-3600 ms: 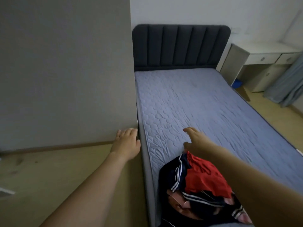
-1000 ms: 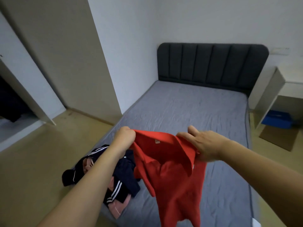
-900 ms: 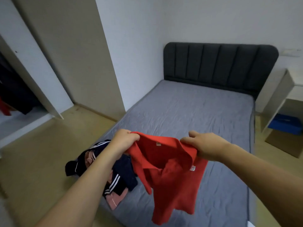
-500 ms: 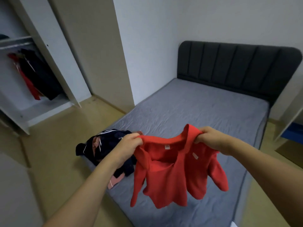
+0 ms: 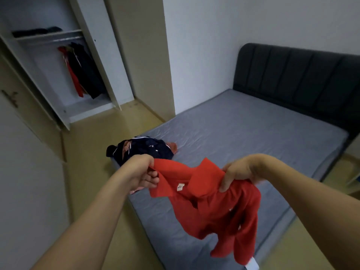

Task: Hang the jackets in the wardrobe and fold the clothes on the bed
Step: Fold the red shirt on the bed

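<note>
Head view: we look down along both forearms at a garment held over the bed.
Left hand (image 5: 143, 173): we grip one shoulder of the red shirt (image 5: 210, 203), fingers curled round the cloth.
Right hand (image 5: 240, 170): we pinch the other shoulder just beside the collar, thumb down over the front of the fabric.
Red shirt: it hangs in the air between our hands, collar up and a white neck label (image 5: 180, 186) showing; its body and sleeves droop above the near corner of the mattress, apart from it.
Clothes pile (image 5: 145, 148): dark navy pieces with white stripes and a bit of pink lie bunched on the bed's near-left corner, just behind our left hand, which hides part of the heap.
Bed (image 5: 253, 133): a grey mattress with a dark padded headboard (image 5: 300, 76) at the far end.
Wardrobe (image 5: 64, 75): it stands open across the floor, well apart from the bed.
Inside the wardrobe: dark and red garments (image 5: 81, 71) hang from the rail, and something dark lies on the shelf above.
Floor (image 5: 93, 145): tan boards run between wardrobe and bed.
</note>
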Available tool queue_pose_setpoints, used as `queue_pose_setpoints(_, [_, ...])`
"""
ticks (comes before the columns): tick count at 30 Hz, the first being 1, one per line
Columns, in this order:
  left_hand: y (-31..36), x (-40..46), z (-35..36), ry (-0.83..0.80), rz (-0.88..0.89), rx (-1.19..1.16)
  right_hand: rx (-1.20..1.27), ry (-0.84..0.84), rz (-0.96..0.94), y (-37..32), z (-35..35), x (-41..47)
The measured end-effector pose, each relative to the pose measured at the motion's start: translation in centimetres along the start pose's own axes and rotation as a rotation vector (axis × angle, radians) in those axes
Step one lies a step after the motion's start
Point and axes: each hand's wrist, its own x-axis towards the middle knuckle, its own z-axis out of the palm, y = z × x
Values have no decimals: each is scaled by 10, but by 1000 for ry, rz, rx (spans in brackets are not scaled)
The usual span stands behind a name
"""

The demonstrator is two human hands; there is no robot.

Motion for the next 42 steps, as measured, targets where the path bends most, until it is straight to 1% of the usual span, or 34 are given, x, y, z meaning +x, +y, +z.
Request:
queue_pose_setpoints(3, [10,-8,2,-54,-11,-146,15,-107,19,4,-5,-10])
queue_pose_setpoints(8, [26,13,23,-100,-22,-248,119,-179,8,17,-16,5])
queue_pose_setpoints(11, [26,41,57,-75,-46,-253,146,-142,48,43,-41,29])
queue_pose_setpoints(14, [20,90,109,-19,-104,-199,117,-87,114,76,-86,70])
queue_pose_setpoints(16, [14,137,151,33,-147,-140,102,-9,138,102,-126,111])
queue_pose_setpoints(17, [10,165,172,60,-165,-121,92,59,142,116,-147,136])
queue_pose_setpoints(19, [3,229,216,89,-166,-123,67,259,98,145,-194,196])
queue_pose_setpoints(21, [-11,298,261,91,-110,-106,59,509,-4,180,-239,258])
queue_pose_setpoints(22, [-23,330,285,110,-72,-76,77,604,-43,199,-257,286])
queue_pose_setpoints(24, [-59,385,332,194,4,99,99,678,-28,244,-286,339])
queue_pose_setpoints(25, [-83,405,357,189,34,220,69,682,17,272,-295,364])
queue_pose_setpoints(26, [-112,419,382,121,59,335,27,662,80,303,-299,387])
queue_pose_setpoints(27, [-145,428,406,9,72,448,-14,631,153,335,-299,407])
queue_pose_setpoints(29, [-215,433,451,-228,28,665,-67,574,319,398,-292,438])
queue_pose_setpoints(30, [-249,430,470,-312,6,775,-47,556,389,427,-287,450])
queue_pose_setpoints(32, [-311,424,501,-418,-5,962,57,542,500,477,-277,469])
queue_pose_setpoints(33, [-335,422,513,-441,-11,1044,113,551,545,497,-271,478])
queue_pose_setpoints(34, [-354,419,524,-438,-16,1131,181,574,571,514,-268,485])
queue_pose_setpoints(36, [-383,418,540,-374,-36,1311,296,609,578,534,-267,498])
queue_pose_setpoints(38, [-404,421,549,-289,-76,1462,290,600,579,548,-269,512])
queue_pose_setpoints(40, [-419,426,553,-262,-138,1585,227,584,493,555,-274,522])
queue_pose_setpoints(41, [-426,427,555,-269,-156,1632,259,588,422,557,-275,526])
queue_pose_setpoints(42, [-430,427,557,-288,-168,1659,360,593,352,557,-277,528])
